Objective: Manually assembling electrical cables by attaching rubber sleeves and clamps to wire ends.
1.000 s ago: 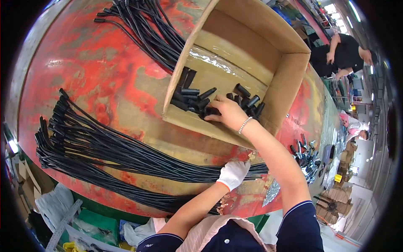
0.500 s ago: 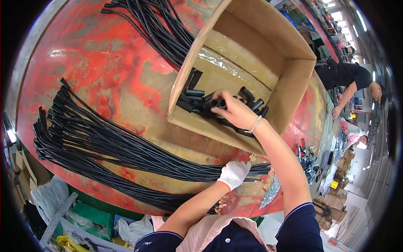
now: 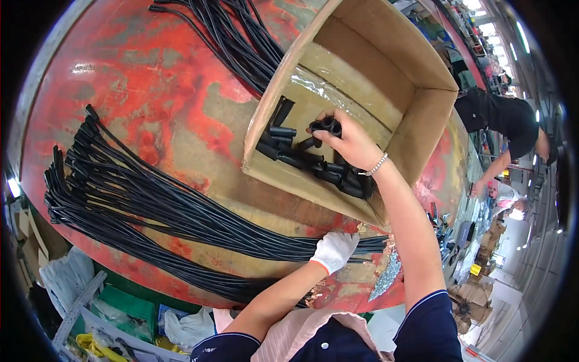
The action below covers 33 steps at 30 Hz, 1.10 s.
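Inside the cardboard box [image 3: 425, 123], my bare right hand [image 3: 357, 143] is closed around a few short black tubes [image 3: 329, 125], their round open ends facing up. More loose black tubes [image 3: 295, 158] lie in a heap along the box's near left side, just below that hand. My left hand [image 3: 335, 251], in a white glove, is closed over the right end of a bundle of long black cables [image 3: 199, 208] on the table. Its fingertips are partly hidden. Bare copper-coloured strands [image 3: 389, 244] stick out at the cable ends beyond the glove.
A second cable bundle [image 3: 175, 256] lies nearer me, and another [image 3: 235, 42] is behind the box's left side. Small shiny metal pieces [image 3: 386, 279] are piled right of my left hand. Another person [image 3: 506, 123] works at the far right. The table is worn red [image 3: 139, 102].
My right hand has lifted slightly away from the heap with the tubes in its grasp, uncovering more tubes below. The left hand stays on the cables. The other person has leaned over.
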Each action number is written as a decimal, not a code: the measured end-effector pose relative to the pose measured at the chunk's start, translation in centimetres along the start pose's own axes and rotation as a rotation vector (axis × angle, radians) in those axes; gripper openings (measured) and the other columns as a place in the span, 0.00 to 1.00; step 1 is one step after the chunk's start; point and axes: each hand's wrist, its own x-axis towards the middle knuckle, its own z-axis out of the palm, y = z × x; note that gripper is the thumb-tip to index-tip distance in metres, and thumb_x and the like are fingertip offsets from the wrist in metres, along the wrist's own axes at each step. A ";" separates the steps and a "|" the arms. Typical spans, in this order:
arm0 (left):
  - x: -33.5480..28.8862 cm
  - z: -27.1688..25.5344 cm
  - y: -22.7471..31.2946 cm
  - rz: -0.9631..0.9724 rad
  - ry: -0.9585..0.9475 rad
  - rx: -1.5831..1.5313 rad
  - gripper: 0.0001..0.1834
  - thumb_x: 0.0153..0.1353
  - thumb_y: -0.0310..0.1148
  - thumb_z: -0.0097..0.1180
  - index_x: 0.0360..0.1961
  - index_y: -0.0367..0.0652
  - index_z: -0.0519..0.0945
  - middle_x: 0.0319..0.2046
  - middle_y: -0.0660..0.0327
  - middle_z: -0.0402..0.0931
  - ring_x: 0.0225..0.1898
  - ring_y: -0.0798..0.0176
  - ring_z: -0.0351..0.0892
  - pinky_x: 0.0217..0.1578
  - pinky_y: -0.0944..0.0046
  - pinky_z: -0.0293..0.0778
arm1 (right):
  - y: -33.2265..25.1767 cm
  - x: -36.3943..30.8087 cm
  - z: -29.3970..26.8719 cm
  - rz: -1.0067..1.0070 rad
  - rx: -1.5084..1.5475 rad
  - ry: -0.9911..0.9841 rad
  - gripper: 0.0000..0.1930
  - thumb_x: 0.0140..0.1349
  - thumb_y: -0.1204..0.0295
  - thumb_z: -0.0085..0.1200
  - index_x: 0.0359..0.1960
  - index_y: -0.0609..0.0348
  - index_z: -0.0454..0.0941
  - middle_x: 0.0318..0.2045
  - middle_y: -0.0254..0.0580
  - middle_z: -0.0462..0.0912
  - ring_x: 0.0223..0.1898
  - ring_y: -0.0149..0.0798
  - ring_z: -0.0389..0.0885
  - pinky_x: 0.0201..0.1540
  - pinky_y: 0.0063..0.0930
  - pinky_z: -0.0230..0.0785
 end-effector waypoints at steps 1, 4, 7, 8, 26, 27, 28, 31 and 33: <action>-0.1 -0.1 0.1 0.007 0.010 0.010 0.08 0.57 0.30 0.50 0.38 0.43 0.75 0.24 0.56 0.79 0.27 0.55 0.82 0.24 0.55 0.78 | 0.7 0.2 0.1 -0.027 0.031 -0.029 0.19 0.61 0.70 0.60 0.51 0.64 0.70 0.39 0.44 0.81 0.45 0.37 0.79 0.53 0.30 0.69; 0.3 -0.2 0.2 0.001 -0.032 -0.012 0.08 0.57 0.31 0.50 0.38 0.43 0.75 0.25 0.55 0.79 0.27 0.54 0.82 0.25 0.55 0.78 | 1.6 1.0 1.3 -0.148 -0.135 -0.062 0.16 0.56 0.76 0.62 0.46 0.59 0.75 0.41 0.46 0.79 0.45 0.42 0.79 0.51 0.34 0.71; 0.3 -0.2 0.2 -0.006 -0.049 -0.025 0.08 0.57 0.31 0.50 0.38 0.43 0.75 0.25 0.55 0.79 0.28 0.55 0.82 0.25 0.55 0.78 | 3.1 1.7 3.2 -0.142 -0.532 -0.115 0.11 0.51 0.75 0.60 0.37 0.56 0.80 0.39 0.49 0.78 0.44 0.51 0.79 0.46 0.45 0.73; 0.3 -0.2 0.3 0.000 -0.051 -0.023 0.08 0.57 0.31 0.50 0.38 0.43 0.75 0.25 0.55 0.79 0.28 0.54 0.82 0.25 0.55 0.78 | 4.8 1.4 3.9 -0.186 -0.597 -0.065 0.11 0.51 0.74 0.59 0.38 0.56 0.80 0.39 0.49 0.78 0.44 0.50 0.79 0.46 0.44 0.74; -0.5 2.2 -1.1 0.009 -0.008 -0.024 0.10 0.58 0.35 0.52 0.39 0.44 0.77 0.24 0.58 0.80 0.27 0.54 0.83 0.30 0.53 0.80 | -1.2 7.0 6.0 0.022 -0.049 0.452 0.24 0.48 0.61 0.67 0.44 0.64 0.82 0.39 0.62 0.83 0.45 0.57 0.82 0.49 0.46 0.73; -0.3 2.4 -0.8 0.009 -0.017 -0.048 0.11 0.58 0.36 0.52 0.40 0.44 0.77 0.25 0.58 0.80 0.28 0.54 0.83 0.31 0.52 0.80 | -1.2 7.0 6.5 0.081 -0.071 0.436 0.19 0.50 0.64 0.64 0.42 0.60 0.82 0.40 0.63 0.82 0.44 0.58 0.81 0.48 0.47 0.74; 0.1 2.3 -1.0 -0.003 -0.015 -0.067 0.11 0.58 0.36 0.52 0.40 0.44 0.78 0.26 0.57 0.80 0.28 0.53 0.83 0.31 0.52 0.80 | -2.3 7.6 6.6 0.278 -0.214 0.303 0.19 0.51 0.66 0.62 0.45 0.58 0.81 0.42 0.63 0.80 0.46 0.61 0.79 0.49 0.50 0.73; 0.5 1.6 -0.4 0.010 -0.023 -0.084 0.14 0.57 0.39 0.53 0.41 0.44 0.78 0.28 0.56 0.81 0.30 0.53 0.84 0.33 0.52 0.80 | -1.3 9.7 9.1 0.235 -0.181 0.429 0.27 0.45 0.69 0.67 0.51 0.54 0.75 0.45 0.60 0.74 0.44 0.61 0.79 0.47 0.50 0.75; 0.1 2.0 -0.3 0.022 -0.085 -0.065 0.15 0.57 0.41 0.54 0.41 0.44 0.79 0.29 0.56 0.81 0.31 0.52 0.84 0.34 0.52 0.80 | 0.5 9.9 9.5 0.262 -0.112 0.416 0.27 0.43 0.67 0.69 0.49 0.54 0.76 0.47 0.60 0.72 0.43 0.62 0.80 0.47 0.50 0.76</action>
